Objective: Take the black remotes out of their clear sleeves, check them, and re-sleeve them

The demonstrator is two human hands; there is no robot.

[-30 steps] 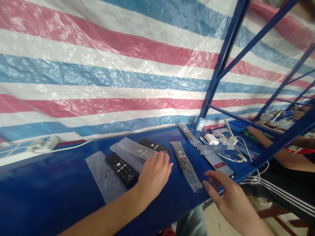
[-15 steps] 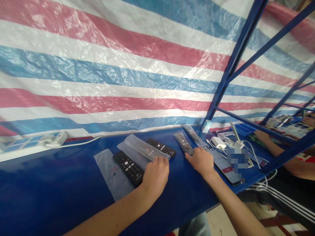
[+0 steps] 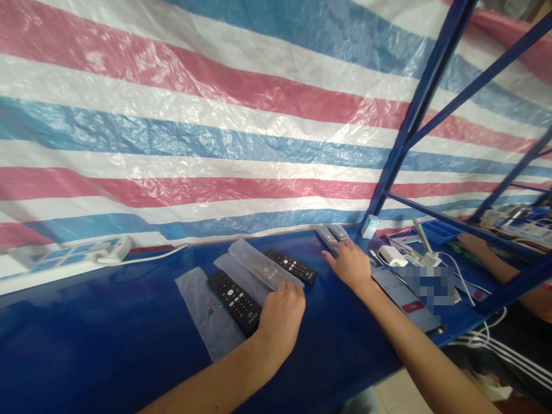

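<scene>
My left hand is closed on the near end of a remote control in a frosted plastic sleeve. Left of it lies a bare black remote control, partly behind my wrist, beside a flat plastic sleeve. Another bare remote control lies just behind the sleeved one. Farther right, my right hand has its thumb and fingers around the near end of a bagged remote control. Close beside that one is a second bagged remote control, partly covered by my fingers.
A phone, white charger, cables and a small box are on the right. A blue metal frame rises there. Beyond it is another person's arm. A power strip lies at left, along a striped sheet.
My right hand has pushed the bagged remote control back, alongside the other bagged one. My left hand stays at the sleeved remote. The view has shifted slightly.
</scene>
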